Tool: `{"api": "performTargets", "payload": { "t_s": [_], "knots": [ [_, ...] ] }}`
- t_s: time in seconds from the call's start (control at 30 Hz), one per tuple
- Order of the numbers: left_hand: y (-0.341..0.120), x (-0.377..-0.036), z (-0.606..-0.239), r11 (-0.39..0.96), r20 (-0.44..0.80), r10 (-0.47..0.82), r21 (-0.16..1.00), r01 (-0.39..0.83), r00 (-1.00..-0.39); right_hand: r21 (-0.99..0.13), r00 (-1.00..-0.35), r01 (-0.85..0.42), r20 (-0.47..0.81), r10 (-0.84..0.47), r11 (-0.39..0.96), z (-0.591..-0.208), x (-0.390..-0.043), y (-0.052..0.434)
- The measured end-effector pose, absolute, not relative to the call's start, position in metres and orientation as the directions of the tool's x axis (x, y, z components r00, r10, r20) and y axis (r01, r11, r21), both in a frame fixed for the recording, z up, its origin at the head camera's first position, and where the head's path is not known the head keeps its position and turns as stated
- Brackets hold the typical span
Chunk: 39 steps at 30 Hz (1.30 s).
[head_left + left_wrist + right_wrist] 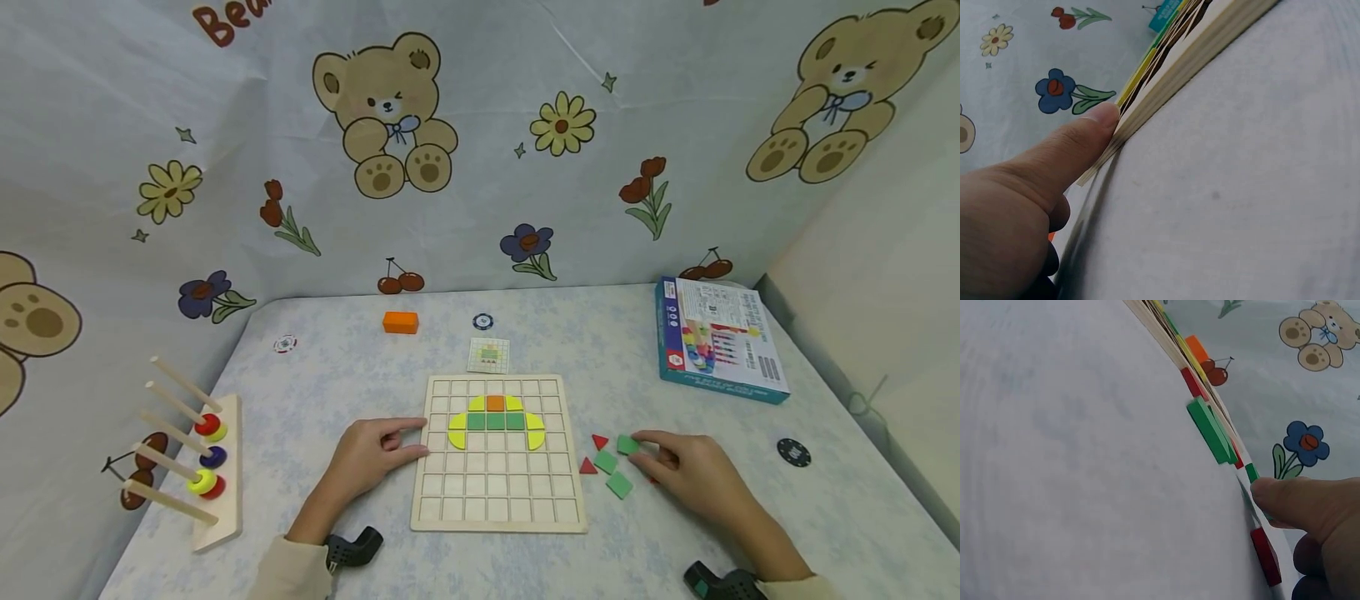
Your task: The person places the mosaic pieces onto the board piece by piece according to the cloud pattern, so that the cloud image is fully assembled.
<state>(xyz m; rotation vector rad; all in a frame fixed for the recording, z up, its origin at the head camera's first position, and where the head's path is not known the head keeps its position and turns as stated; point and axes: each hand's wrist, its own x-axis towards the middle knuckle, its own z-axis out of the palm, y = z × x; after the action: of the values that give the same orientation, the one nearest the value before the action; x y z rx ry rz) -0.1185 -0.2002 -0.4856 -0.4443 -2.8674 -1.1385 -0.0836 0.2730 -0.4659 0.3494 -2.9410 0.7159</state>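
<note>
A wooden grid board (pixel 498 492) lies in the middle of the table, with an orange square (pixel 495 403), a row of green squares (pixel 496 422) and several yellow quarter-round pieces (pixel 457 438) in its upper cells. At its left edge, my left hand (pixel 367 454) rests the tips of index finger and thumb, spread apart; in the left wrist view the straight thumb (pixel 1066 150) touches the board's side (pixel 1166 94). Right of the board, my right hand (pixel 693 475) pinches a green square tile (pixel 627 445) between thumb and index finger. Beside it lie loose green squares (pixel 618 485) and red triangles (pixel 588 467).
A small pattern card (pixel 488 356) lies behind the board. Farther back are an orange block (pixel 401 322) and a dark chip (pixel 483 322). A wooden peg stand with coloured rings (pixel 228 467) is at left; a boxed game (pixel 723 342) and a black chip (pixel 793 452) lie at right.
</note>
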Motion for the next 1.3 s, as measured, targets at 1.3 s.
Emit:
{"api": "performTargets", "payload": {
  "t_s": [1.3],
  "knots": [
    [-0.200,-0.117,-0.483,0.694,0.125,0.262,0.665,0.277,-0.957,-0.360,-0.832,-0.553,0.182,-0.525,0.751,-0.455,-0.113,0.140]
  ]
}}
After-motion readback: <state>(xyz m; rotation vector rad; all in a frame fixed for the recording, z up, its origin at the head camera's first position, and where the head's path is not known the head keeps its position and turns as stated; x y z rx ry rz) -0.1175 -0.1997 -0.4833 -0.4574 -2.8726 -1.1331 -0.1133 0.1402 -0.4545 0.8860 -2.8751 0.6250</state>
